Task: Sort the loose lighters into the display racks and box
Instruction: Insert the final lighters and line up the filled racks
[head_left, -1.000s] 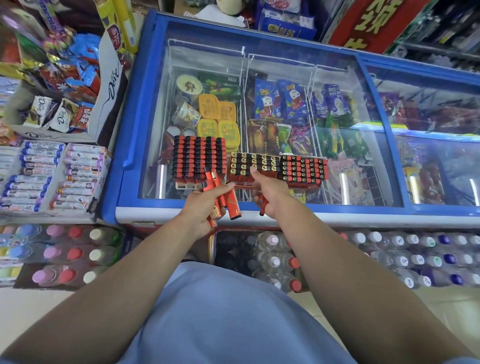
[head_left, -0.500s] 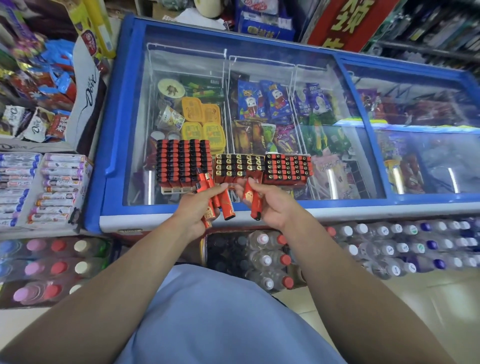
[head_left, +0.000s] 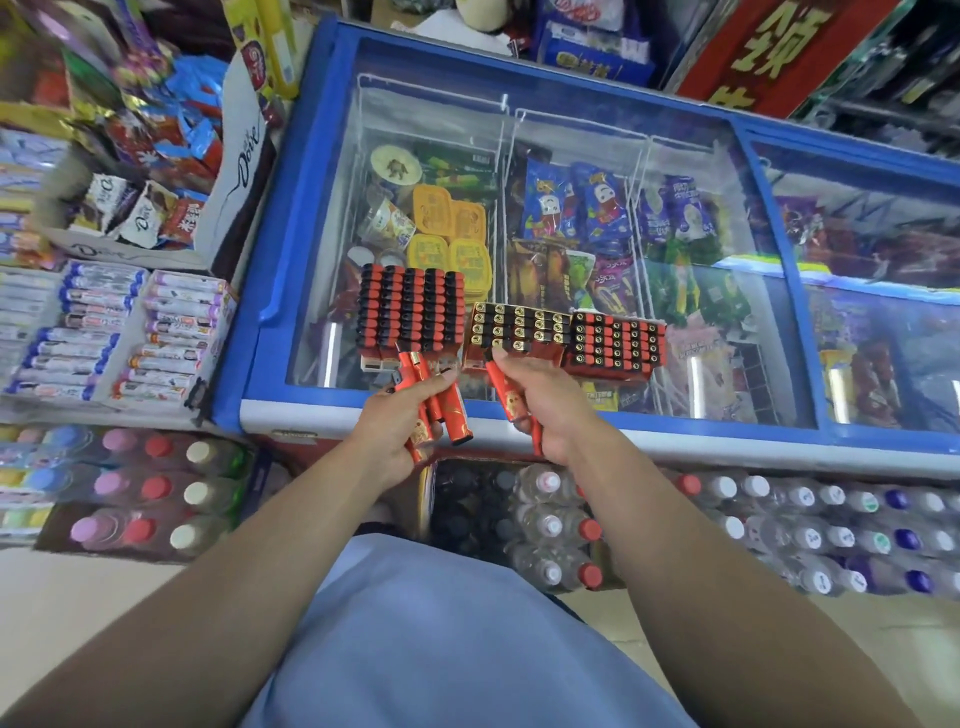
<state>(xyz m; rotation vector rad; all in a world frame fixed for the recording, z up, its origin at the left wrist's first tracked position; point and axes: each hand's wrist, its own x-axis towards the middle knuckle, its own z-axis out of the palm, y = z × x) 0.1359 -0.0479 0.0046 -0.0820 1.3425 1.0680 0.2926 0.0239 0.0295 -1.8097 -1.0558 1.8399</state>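
Note:
My left hand (head_left: 400, 426) grips a bundle of several red lighters (head_left: 439, 402) over the freezer's front edge. My right hand (head_left: 540, 400) holds two red lighters (head_left: 511, 400), one pointing up toward the racks, the other hanging below the palm. On the glass lid stand a box of red-and-black lighters (head_left: 410, 312) on the left, a rack with gold-capped lighters (head_left: 519, 330) in the middle and a rack of red-and-black lighters (head_left: 615, 343) on the right. Both hands hover just in front of the box and racks.
The box and racks sit on the blue-framed chest freezer (head_left: 270, 291) with a sliding glass lid over ice creams. Boxes of candy tubes (head_left: 130, 332) and a chocolate carton (head_left: 145, 208) stand on the left. Packs of bottled drinks (head_left: 550, 525) line the floor below.
My right hand has drawn back from the middle rack toward me and turned, so its red lighters now show clearly. The left hand keeps its bundle in about the same place.

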